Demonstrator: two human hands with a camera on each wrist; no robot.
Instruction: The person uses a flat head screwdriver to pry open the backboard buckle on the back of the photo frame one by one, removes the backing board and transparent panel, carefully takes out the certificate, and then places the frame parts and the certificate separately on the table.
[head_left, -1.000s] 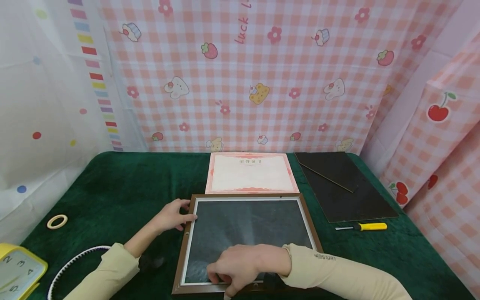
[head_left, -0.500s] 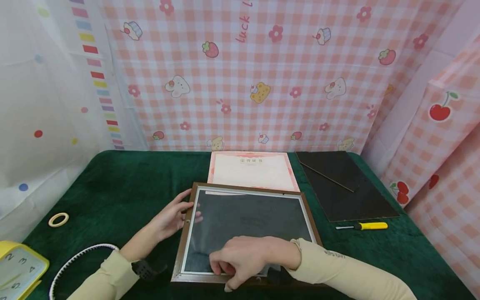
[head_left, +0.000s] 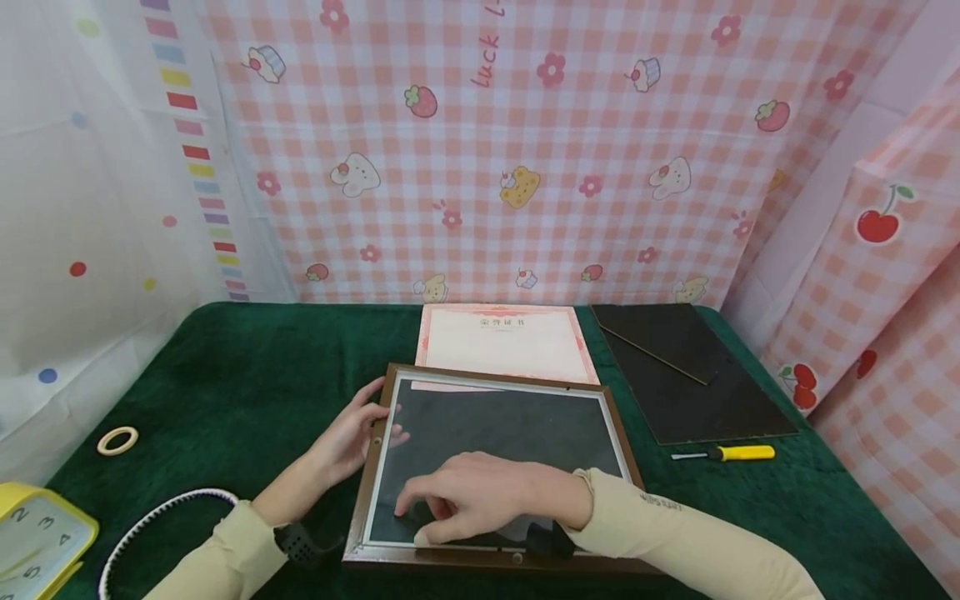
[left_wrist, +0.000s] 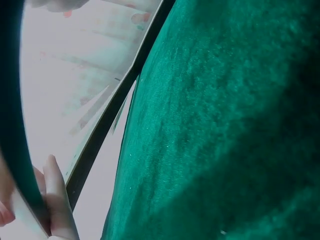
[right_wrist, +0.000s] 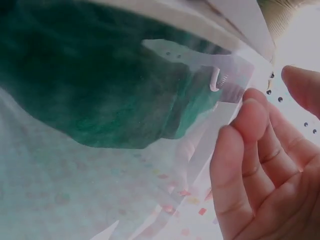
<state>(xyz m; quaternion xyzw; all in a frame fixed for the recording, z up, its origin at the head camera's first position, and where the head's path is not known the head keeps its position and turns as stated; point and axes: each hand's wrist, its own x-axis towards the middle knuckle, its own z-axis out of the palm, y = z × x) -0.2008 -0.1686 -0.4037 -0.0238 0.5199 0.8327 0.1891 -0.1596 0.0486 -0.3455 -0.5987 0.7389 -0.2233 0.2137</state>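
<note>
A brown picture frame (head_left: 435, 557) with a white inner lip and a clear pane (head_left: 510, 425) lies in front of me. My left hand (head_left: 348, 433) grips its left side, thumb on top; the fingers behind show through the pane. In the left wrist view, the frame's rail (left_wrist: 106, 120) stands off the green cloth. My right hand (head_left: 480, 492) is over the pane near the front rail, with index fingertip and thumb spread apart. In the right wrist view, its loosely bent fingers (right_wrist: 230, 175) are right at the pane, which mirrors them.
A red-bordered certificate (head_left: 506, 346) lies behind the frame. To the right are a black backing board (head_left: 697, 408) and a yellow-handled screwdriver (head_left: 742, 452). At left are a ring (head_left: 117, 452), a hoop with a ridged edge (head_left: 150, 511) and a yellow clock (head_left: 45, 537).
The frame's far left corner has risen, and my left fingers have gone underneath. My right hand has moved from the front rail inward over the pane, its fingers uncurling.
</note>
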